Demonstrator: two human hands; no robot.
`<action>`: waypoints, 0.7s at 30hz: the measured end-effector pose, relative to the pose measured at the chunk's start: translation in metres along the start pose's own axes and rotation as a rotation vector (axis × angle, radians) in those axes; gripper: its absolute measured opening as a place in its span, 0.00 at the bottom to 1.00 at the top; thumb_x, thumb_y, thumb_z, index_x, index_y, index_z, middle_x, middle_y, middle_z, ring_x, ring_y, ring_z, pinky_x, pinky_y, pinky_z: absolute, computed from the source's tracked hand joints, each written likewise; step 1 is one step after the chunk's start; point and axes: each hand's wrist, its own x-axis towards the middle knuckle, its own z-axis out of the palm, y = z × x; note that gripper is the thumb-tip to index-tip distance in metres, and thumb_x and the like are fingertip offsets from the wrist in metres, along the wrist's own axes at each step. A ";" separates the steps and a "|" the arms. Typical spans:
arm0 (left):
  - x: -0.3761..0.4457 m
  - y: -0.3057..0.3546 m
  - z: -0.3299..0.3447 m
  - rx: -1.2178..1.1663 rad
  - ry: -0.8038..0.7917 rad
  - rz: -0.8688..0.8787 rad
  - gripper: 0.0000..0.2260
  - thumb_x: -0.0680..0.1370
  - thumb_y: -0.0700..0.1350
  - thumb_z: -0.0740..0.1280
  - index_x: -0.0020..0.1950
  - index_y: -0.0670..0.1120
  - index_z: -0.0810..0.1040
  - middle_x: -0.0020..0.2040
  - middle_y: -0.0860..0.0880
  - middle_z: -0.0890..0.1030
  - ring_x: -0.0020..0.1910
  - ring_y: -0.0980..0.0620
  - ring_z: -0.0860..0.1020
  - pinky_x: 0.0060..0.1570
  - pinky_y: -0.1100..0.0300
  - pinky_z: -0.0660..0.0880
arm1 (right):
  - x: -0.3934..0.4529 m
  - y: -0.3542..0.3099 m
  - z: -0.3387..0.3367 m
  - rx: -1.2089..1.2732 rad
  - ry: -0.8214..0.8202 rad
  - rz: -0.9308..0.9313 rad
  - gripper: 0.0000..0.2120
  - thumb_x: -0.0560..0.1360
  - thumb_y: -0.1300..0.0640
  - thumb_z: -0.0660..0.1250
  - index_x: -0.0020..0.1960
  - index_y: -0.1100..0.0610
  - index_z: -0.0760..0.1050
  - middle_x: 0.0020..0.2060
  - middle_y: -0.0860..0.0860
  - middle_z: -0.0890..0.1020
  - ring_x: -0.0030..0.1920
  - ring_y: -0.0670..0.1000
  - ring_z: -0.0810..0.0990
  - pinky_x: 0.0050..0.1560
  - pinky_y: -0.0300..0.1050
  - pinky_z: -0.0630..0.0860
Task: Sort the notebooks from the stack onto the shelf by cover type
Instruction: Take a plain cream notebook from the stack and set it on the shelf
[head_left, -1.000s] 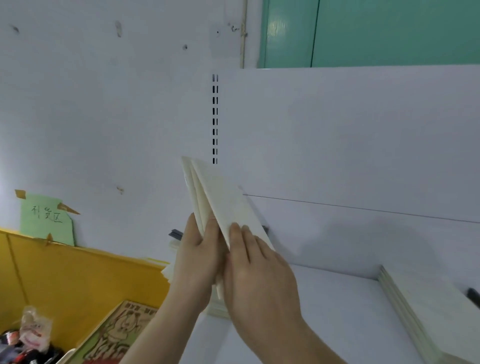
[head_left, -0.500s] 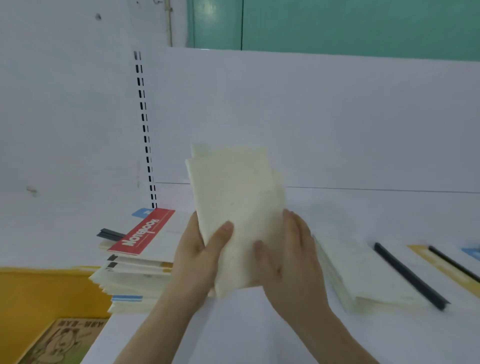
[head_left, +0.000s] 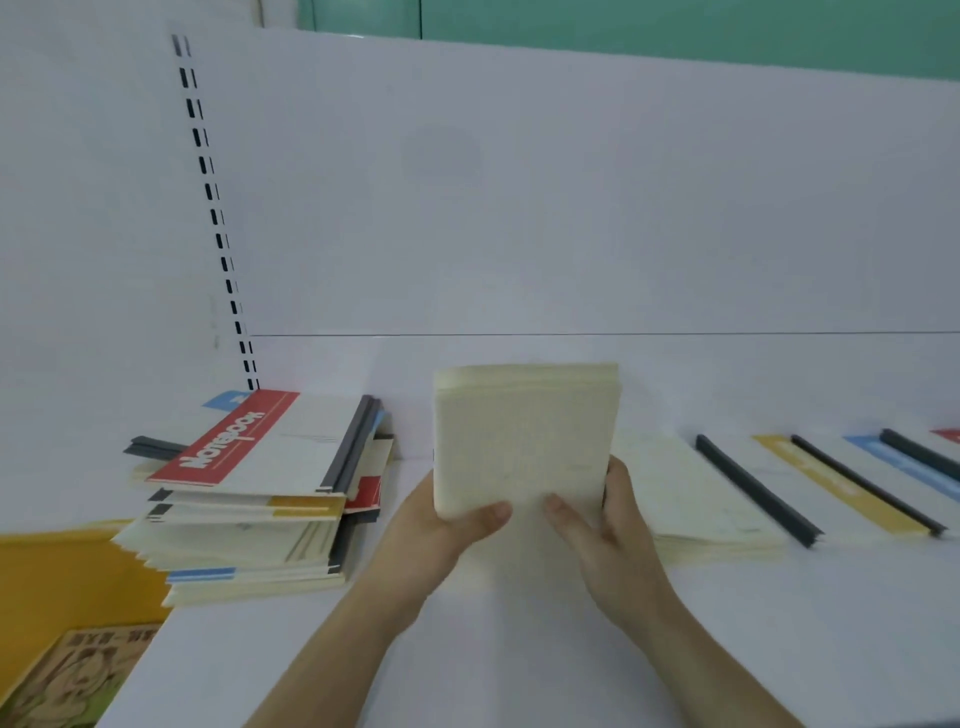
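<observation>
A: Cream notebooks (head_left: 524, 441), a thin bundle, several plain soft covers pressed together, held upright above the shelf (head_left: 519, 649), top edges fanned a bit.

B: Who's got them?

A: Both hands. Left hand (head_left: 441, 525) grasps the lower left corner, thumb across the front cover. Right hand (head_left: 608, 530) grasps the lower right edge, thumb on the front, fingers behind.

B: Handling?

A: Light, I'd judge. Paper covers, no hard board, so floppy; held only at the bottom, the top could splay or slide apart. Covers look matte, not slippery. Better hold is mid-height on both long edges, or one hand flat under the bundle. Not fragile, but corners will dog-ear if jammed down.

B: Where does it go?

A: Likely the cream pile (head_left: 691, 499) lying flat just right of the hands, same plain cover. Judgement only.

B: What else is around?

A: Left: the mixed stack (head_left: 249, 525), untidy, red-banded "Notebook" cover (head_left: 228, 441) on top, overhanging the shelf edge. Right, past the cream pile: notebook with a dark spine bar (head_left: 753, 488), then a yellow-striped one (head_left: 841, 488), then a blue-striped one (head_left: 904, 462), all flat, side by side. A red corner at the far right, too cropped to tell. Slotted upright (head_left: 218, 218) on the back panel. Yellow bin (head_left: 62, 582) below left.
</observation>
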 end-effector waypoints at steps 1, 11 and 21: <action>0.000 -0.001 0.002 -0.003 0.042 0.018 0.23 0.70 0.53 0.78 0.63 0.53 0.78 0.57 0.51 0.85 0.57 0.50 0.83 0.59 0.45 0.79 | 0.000 0.001 0.000 -0.011 -0.008 0.027 0.24 0.77 0.55 0.69 0.69 0.46 0.65 0.59 0.38 0.77 0.59 0.39 0.77 0.58 0.42 0.76; -0.004 -0.018 0.002 0.313 0.100 -0.033 0.18 0.78 0.62 0.64 0.62 0.55 0.66 0.53 0.58 0.81 0.50 0.60 0.80 0.50 0.58 0.81 | 0.001 0.004 -0.009 -0.449 -0.078 -0.056 0.25 0.81 0.57 0.60 0.76 0.46 0.58 0.64 0.42 0.75 0.62 0.43 0.74 0.65 0.43 0.70; 0.033 -0.013 0.016 0.692 0.129 -0.228 0.17 0.80 0.60 0.64 0.54 0.46 0.73 0.46 0.52 0.77 0.47 0.49 0.78 0.41 0.56 0.78 | 0.035 -0.016 -0.033 -0.992 -0.199 0.027 0.13 0.81 0.53 0.58 0.63 0.54 0.73 0.47 0.51 0.80 0.49 0.54 0.77 0.49 0.47 0.73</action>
